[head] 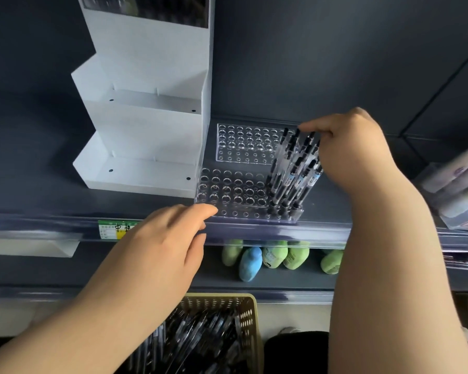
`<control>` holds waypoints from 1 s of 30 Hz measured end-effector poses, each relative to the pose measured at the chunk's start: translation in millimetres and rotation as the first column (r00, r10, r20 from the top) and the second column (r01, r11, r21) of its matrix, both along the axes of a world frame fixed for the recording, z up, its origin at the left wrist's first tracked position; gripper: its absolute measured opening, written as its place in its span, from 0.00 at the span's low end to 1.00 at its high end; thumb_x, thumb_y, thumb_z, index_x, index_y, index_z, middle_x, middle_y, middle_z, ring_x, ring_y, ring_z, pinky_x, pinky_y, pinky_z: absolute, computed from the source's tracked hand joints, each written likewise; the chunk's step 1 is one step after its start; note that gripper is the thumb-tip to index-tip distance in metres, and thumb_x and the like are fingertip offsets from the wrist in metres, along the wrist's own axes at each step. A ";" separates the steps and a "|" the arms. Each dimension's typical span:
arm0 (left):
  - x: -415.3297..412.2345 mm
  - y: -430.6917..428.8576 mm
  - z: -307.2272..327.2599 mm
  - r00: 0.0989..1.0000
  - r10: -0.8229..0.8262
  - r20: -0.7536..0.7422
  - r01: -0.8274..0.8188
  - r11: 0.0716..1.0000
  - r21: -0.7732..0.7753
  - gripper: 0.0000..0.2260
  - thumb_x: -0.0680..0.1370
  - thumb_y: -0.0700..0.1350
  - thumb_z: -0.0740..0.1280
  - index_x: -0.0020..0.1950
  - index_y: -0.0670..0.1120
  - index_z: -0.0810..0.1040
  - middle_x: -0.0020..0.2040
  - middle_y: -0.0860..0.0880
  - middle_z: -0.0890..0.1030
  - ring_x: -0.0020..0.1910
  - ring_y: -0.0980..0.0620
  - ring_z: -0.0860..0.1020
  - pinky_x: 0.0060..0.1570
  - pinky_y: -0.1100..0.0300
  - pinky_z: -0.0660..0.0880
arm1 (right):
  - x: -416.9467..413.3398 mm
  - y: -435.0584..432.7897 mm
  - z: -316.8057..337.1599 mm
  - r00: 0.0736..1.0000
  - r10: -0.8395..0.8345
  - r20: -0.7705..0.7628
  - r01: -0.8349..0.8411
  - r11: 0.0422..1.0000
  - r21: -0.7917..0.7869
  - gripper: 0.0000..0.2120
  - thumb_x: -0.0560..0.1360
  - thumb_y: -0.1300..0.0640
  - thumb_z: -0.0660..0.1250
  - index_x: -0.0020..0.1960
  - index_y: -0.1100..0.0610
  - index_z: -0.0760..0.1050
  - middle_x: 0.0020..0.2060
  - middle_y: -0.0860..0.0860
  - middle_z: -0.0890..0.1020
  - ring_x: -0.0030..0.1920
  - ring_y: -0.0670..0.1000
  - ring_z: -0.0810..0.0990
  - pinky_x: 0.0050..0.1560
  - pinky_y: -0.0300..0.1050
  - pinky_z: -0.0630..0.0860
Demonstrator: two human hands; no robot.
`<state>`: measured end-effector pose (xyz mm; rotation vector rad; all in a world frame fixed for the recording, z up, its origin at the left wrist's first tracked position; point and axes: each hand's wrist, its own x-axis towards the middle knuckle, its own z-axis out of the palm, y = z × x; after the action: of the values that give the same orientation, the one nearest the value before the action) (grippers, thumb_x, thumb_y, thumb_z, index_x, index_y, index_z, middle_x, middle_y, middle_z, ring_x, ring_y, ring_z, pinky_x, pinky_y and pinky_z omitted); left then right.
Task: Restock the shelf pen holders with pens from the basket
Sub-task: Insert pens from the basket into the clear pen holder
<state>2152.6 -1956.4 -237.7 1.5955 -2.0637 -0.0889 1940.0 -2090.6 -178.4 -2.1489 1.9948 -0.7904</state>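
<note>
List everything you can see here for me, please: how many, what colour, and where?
Pen holder: two, clear plastic with rows of holes, on the shelf, one behind the other; rear one empty.
Pens: about a dozen, black and clear, standing at the front holder's right end.
Display stand: one, white, stepped, left of the holders.
Basket: one, beige, below, full of pens.
Price label: one, green and yellow, on the shelf edge.
Soft shapes: several, green and one blue, on the lower shelf.
Left hand: empty, fingertips at the front holder's left corner.
Right hand: fingertips on the pen tops.
</note>
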 end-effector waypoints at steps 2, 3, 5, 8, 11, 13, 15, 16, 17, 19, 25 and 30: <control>4.2 0.5 -0.6 1.000 0.001 0.028 -0.001 1.000 0.007 0.16 0.67 0.38 0.73 0.54 0.46 0.79 0.41 0.54 0.80 0.38 0.54 0.79 0.35 0.63 0.74 | -0.1 3.7 4.8 1.000 -0.012 -0.011 0.012 1.000 -0.015 0.23 0.76 0.66 0.54 0.59 0.48 0.79 0.59 0.57 0.72 0.38 0.55 0.69 0.46 0.39 0.68; 6.7 0.5 -1.7 0.999 -0.003 0.039 0.003 1.000 0.008 0.15 0.67 0.37 0.73 0.53 0.46 0.79 0.41 0.53 0.81 0.38 0.52 0.80 0.35 0.61 0.75 | -0.6 6.7 8.1 1.000 -0.015 -0.005 0.015 0.999 -0.032 0.23 0.75 0.67 0.54 0.59 0.48 0.79 0.59 0.56 0.72 0.41 0.55 0.70 0.47 0.39 0.68; 11.9 0.0 -4.1 0.997 -0.010 0.076 0.010 1.000 0.001 0.13 0.67 0.37 0.73 0.51 0.45 0.80 0.41 0.52 0.81 0.38 0.50 0.80 0.35 0.58 0.78 | -1.9 14.3 14.2 1.000 -0.009 0.020 0.010 0.997 -0.070 0.22 0.75 0.67 0.54 0.58 0.49 0.79 0.56 0.56 0.73 0.47 0.56 0.73 0.48 0.38 0.67; 21.8 4.5 -10.4 0.992 -0.008 0.124 0.005 1.000 0.026 0.11 0.67 0.36 0.73 0.48 0.45 0.82 0.40 0.51 0.81 0.38 0.48 0.80 0.35 0.56 0.79 | 2.8 32.9 18.9 0.999 0.034 0.017 -0.032 0.992 -0.123 0.20 0.75 0.66 0.56 0.55 0.49 0.81 0.47 0.52 0.71 0.46 0.50 0.71 0.46 0.34 0.62; 34.4 15.7 -24.4 0.989 0.010 0.150 -0.029 0.992 0.125 0.11 0.68 0.37 0.74 0.48 0.46 0.82 0.41 0.50 0.82 0.39 0.47 0.81 0.32 0.52 0.80 | 16.3 60.6 12.3 0.993 0.106 0.043 -0.100 0.986 -0.130 0.17 0.74 0.64 0.59 0.51 0.48 0.82 0.43 0.49 0.72 0.43 0.47 0.71 0.43 0.34 0.63; 39.2 25.7 -34.3 0.984 0.008 0.176 -0.050 0.970 0.236 0.11 0.73 0.39 0.69 0.54 0.49 0.81 0.47 0.52 0.81 0.46 0.48 0.80 0.39 0.51 0.80 | 28.9 82.6 -2.4 0.976 0.188 0.113 -0.180 0.981 -0.077 0.16 0.74 0.64 0.60 0.49 0.49 0.83 0.42 0.48 0.74 0.42 0.46 0.73 0.40 0.35 0.65; 44.7 33.0 -48.8 0.980 0.029 0.197 -0.101 0.924 0.369 0.13 0.79 0.44 0.61 0.62 0.53 0.75 0.55 0.55 0.77 0.54 0.52 0.76 0.51 0.53 0.76 | 41.7 103.2 -28.3 0.954 0.244 0.171 -0.251 0.968 0.020 0.15 0.74 0.65 0.61 0.48 0.50 0.83 0.43 0.47 0.76 0.41 0.45 0.74 0.40 0.29 0.67; 46.5 35.0 -55.9 0.977 0.038 0.210 -0.127 0.894 0.429 0.13 0.80 0.45 0.60 0.63 0.54 0.74 0.56 0.55 0.76 0.55 0.53 0.75 0.53 0.54 0.75 | 46.7 111.0 -44.4 0.950 0.256 0.179 -0.274 0.958 0.085 0.15 0.74 0.64 0.61 0.48 0.50 0.82 0.44 0.47 0.76 0.40 0.45 0.74 0.41 0.30 0.68; 48.9 39.3 -63.7 0.976 0.049 0.213 -0.149 0.863 0.484 0.13 0.80 0.44 0.59 0.63 0.54 0.74 0.56 0.55 0.76 0.54 0.52 0.75 0.53 0.54 0.75 | 52.2 120.2 -63.5 0.950 0.262 0.168 -0.290 0.941 0.173 0.14 0.74 0.64 0.60 0.48 0.49 0.82 0.45 0.47 0.76 0.39 0.45 0.74 0.42 0.34 0.70; 53.2 45.2 -80.4 0.967 0.064 0.245 -0.191 0.820 0.540 0.12 0.79 0.43 0.60 0.60 0.53 0.76 0.53 0.53 0.76 0.51 0.51 0.76 0.52 0.54 0.75 | 61.8 135.9 -100.0 0.957 0.273 0.097 -0.289 0.875 0.389 0.14 0.75 0.61 0.59 0.51 0.49 0.81 0.50 0.47 0.77 0.44 0.47 0.76 0.48 0.42 0.73; 66.8 58.3 -126.0 0.948 0.095 0.303 -0.285 0.679 0.677 0.15 0.77 0.37 0.60 0.58 0.52 0.77 0.54 0.50 0.78 0.49 0.49 0.78 0.51 0.55 0.77 | 83.2 163.9 -172.8 0.906 0.412 -0.100 -0.214 0.648 0.731 0.13 0.77 0.57 0.59 0.58 0.48 0.78 0.54 0.51 0.80 0.55 0.54 0.78 0.51 0.42 0.74; 65.7 66.8 -152.4 0.920 0.143 0.365 -0.376 0.585 0.719 0.10 0.78 0.38 0.60 0.52 0.49 0.78 0.50 0.50 0.79 0.43 0.50 0.74 0.41 0.60 0.71 | 100.4 174.3 -206.6 0.918 0.396 -0.015 -0.217 0.535 0.817 0.12 0.77 0.59 0.60 0.56 0.54 0.79 0.54 0.54 0.81 0.53 0.55 0.79 0.52 0.44 0.75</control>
<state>2218.2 -1889.6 -390.1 2.5540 -2.0659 -0.8163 2040.4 -1916.3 -385.0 -1.9046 1.4767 0.3842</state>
